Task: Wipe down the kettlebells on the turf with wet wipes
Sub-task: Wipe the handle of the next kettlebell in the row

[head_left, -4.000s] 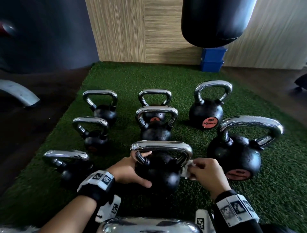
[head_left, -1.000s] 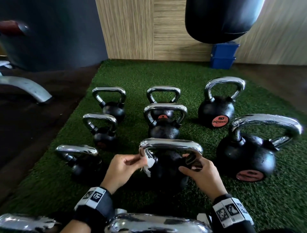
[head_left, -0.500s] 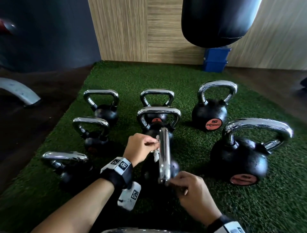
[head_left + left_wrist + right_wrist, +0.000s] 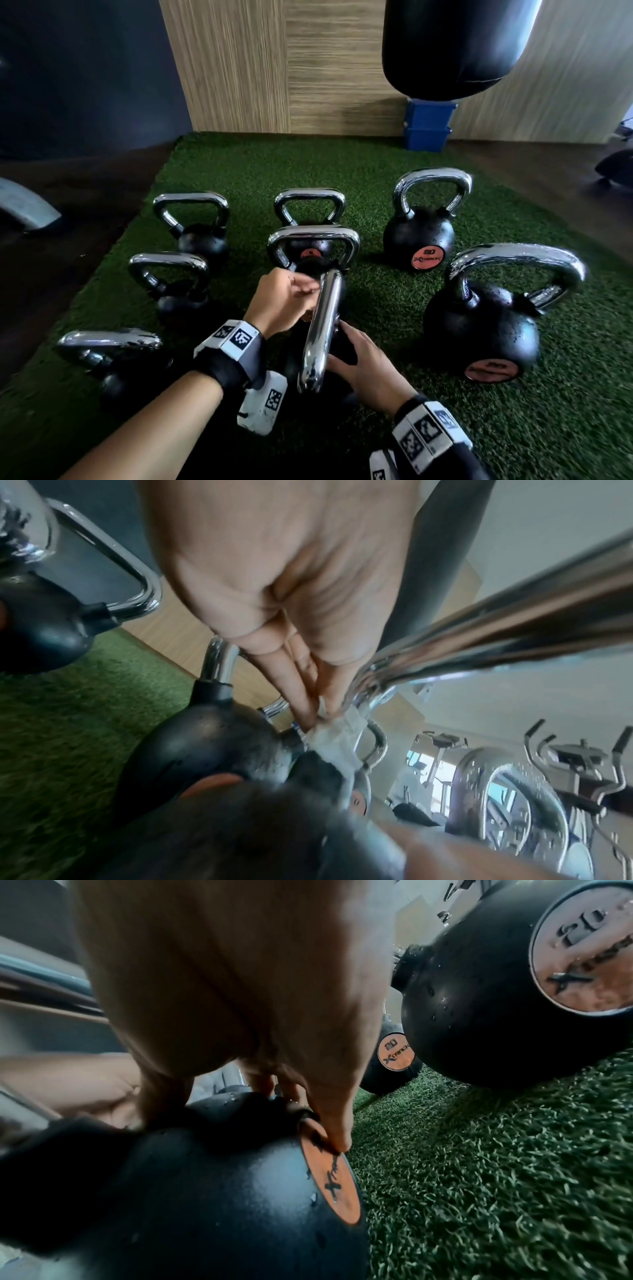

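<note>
Mid-wipe on near centre kettlebell, handle turned end-on toward camera.

Stood on turf, near centre, among eight or so others ranged to far, left and right. Left hand clenched on wet wipe, pinched at fingertips and pressed where chrome handle met black body. Right hand spread over right side of ball, fingers fairly straight, steadying; one fingertip on edge of orange badge. Step judged: cleaning handle base and upper body of this bell. Droplets seen on large bell to right. Next move likely called for: firm brace from right hand, wipe carried round ball and badge, then shift to a neighbouring bell.
</note>
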